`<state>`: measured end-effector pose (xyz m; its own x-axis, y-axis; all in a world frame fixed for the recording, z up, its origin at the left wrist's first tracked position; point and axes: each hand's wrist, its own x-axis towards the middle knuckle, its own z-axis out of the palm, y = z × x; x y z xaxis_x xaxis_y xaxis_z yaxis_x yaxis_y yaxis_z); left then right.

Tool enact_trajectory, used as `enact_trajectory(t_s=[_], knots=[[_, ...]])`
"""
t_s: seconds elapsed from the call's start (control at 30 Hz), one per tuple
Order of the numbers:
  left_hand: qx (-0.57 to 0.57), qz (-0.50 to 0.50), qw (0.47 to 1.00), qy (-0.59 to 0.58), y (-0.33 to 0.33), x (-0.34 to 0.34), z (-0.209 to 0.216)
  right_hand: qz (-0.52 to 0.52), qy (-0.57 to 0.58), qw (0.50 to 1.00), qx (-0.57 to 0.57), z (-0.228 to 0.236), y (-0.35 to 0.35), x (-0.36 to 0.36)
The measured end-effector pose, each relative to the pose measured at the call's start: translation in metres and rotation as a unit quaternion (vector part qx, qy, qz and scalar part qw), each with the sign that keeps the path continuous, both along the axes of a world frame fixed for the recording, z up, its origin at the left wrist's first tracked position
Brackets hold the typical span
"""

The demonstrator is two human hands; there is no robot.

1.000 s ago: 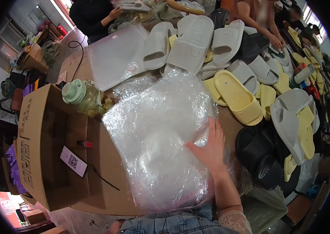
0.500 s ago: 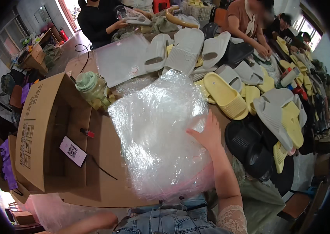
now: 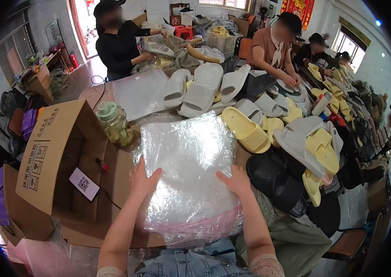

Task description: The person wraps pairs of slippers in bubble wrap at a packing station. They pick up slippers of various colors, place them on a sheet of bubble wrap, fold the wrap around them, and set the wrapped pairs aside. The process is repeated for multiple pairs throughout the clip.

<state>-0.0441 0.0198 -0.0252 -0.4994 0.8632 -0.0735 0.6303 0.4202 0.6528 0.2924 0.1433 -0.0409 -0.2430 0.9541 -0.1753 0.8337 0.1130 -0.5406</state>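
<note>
A thick stack of clear plastic bags, shiny and pinkish along its near edge, lies in front of me on brown cardboard. My left hand is at its left edge, thumb laid over the top sheet and fingers along the side. Opposite it, my right hand takes the right edge the same way, thumb pointing inward. The fingers' undersides are hidden. Just right of the stack rests a yellow slide sandal, and black slides lie close to my right hand.
At left stands an open cardboard box with a printed-code card in it. A green-lidded bottle stands behind it. Grey slides pile up at the back. Two co-workers, one in black, one in brown, work across the table.
My left hand has come up onto the bags' left edge. My right hand has shifted nearer along the right edge. The stack sits straighter, and the view has tilted upward.
</note>
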Motion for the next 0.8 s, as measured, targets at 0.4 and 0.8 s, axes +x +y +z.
enact_trajectory(t_s=[0.4, 0.8], knots=[[0.113, 0.044, 0.993, 0.009, -0.042, -0.013, -0.032, 0.029, 0.121, 0.972, 0.2, -0.019, 0.006, -0.04], [0.027, -0.296, 0.94, 0.166, -0.046, 0.088, 0.025, -0.218, -0.089, 0.914, 0.33, 0.155, 0.021, 0.252]])
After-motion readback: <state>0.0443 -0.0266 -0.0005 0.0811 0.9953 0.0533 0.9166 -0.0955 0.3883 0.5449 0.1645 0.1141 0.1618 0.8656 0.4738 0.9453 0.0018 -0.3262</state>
